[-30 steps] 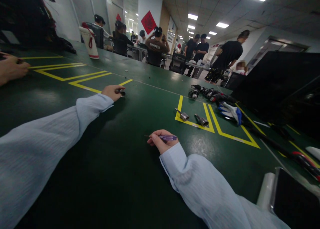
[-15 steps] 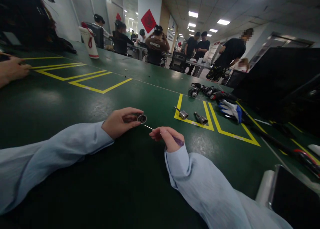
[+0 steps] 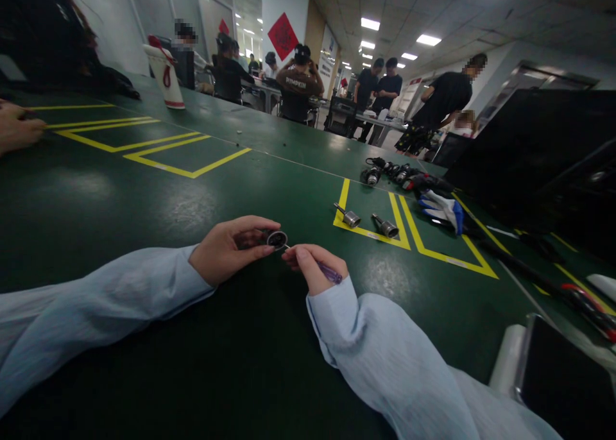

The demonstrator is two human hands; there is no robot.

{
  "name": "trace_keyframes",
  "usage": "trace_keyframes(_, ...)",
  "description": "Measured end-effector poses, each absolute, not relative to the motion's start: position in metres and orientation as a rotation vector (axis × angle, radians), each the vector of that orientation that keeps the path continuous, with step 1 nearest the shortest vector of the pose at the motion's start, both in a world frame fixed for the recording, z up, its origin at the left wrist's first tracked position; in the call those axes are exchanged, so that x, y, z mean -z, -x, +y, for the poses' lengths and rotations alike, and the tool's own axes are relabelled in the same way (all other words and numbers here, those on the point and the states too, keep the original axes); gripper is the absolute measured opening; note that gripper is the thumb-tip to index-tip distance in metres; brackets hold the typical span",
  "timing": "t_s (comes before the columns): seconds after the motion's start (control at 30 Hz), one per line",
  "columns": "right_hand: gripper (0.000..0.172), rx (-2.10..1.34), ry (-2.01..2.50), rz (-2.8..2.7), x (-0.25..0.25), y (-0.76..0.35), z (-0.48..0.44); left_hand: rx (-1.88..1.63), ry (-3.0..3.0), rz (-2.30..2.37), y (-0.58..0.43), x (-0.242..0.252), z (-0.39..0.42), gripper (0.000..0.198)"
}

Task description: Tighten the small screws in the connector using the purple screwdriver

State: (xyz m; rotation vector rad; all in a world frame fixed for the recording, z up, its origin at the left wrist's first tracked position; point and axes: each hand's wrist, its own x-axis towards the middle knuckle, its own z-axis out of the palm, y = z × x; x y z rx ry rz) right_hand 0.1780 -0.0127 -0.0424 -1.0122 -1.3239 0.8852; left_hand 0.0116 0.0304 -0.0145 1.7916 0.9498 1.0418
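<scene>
My left hand (image 3: 231, 247) is closed, thumb and fingers pinching a round metal cup-shaped piece (image 3: 276, 240) by its sides. Its open, dark face is turned toward me, and what is inside is too small to make out. In my right hand (image 3: 315, 265) is a thin screwdriver (image 3: 332, 274) with a purple, see-through handle. The screwdriver's tip meets the cup's lower right rim; whether it is inside the cup I cannot tell. Beyond my right hand, two metal cup-shaped bits with shanks, a left one (image 3: 351, 219) and a right one (image 3: 386, 227), lie on the green table (image 3: 289, 190).
Yellow tape (image 3: 373, 236) marks boxes on the table. Power tools (image 3: 385, 172) and a white-and-blue glove (image 3: 443, 210) lie at the right. A dark-screened device (image 3: 563, 369) is near my right forearm. A white cup (image 3: 166, 77) stands far left, near another person's hand (image 3: 19, 129).
My right hand has moved left, bringing the screwdriver tip to the cup-shaped piece. My left hand has dropped slightly toward me. The other person's hand has shifted left.
</scene>
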Motion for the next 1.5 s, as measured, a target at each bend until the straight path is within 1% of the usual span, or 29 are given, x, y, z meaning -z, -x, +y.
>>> trace_keyframes(0.13, 0.027, -0.897, 0.921, -1.33, 0.042, -0.179, -0.012, -1.027, -1.764, 0.91, -0.011, 0.016, 0.03, 0.036)
trace_keyframes(0.4, 0.023, -0.834, 0.902, -1.302, 0.04, -0.178, -0.014, -1.028, -1.737, 0.901, -0.013, 0.013, 0.029, 0.035)
trace_keyframes(0.63, 0.023, -0.823, 0.946, -1.333, 0.038, -0.177, -0.016, -1.013, -1.692, 0.995, -0.017, 0.008, 0.026, 0.031)
trace_keyframes(0.83, 0.023, -0.812, 0.967, -1.375, 0.038, -0.175, -0.017, -1.077, -1.69, 1.132, -0.023, 0.01, 0.025, 0.026)
trace_keyframes(1.03, 0.024, -0.728, 0.951, -1.403, 0.037, -0.173, -0.019, -1.153, -1.666, 1.161, -0.026, 0.012, 0.023, 0.019)
trace_keyframes(1.37, 0.024, -0.588, 0.973, -1.565, 0.03, -0.172, -0.023, -1.167, -1.639, 1.161, -0.024, 0.01, 0.023, 0.022)
trace_keyframes(1.5, 0.024, -0.564, 0.964, -1.566, 0.031, -0.17, -0.023, -1.192, -1.639, 1.156, -0.023, 0.011, 0.023, 0.02)
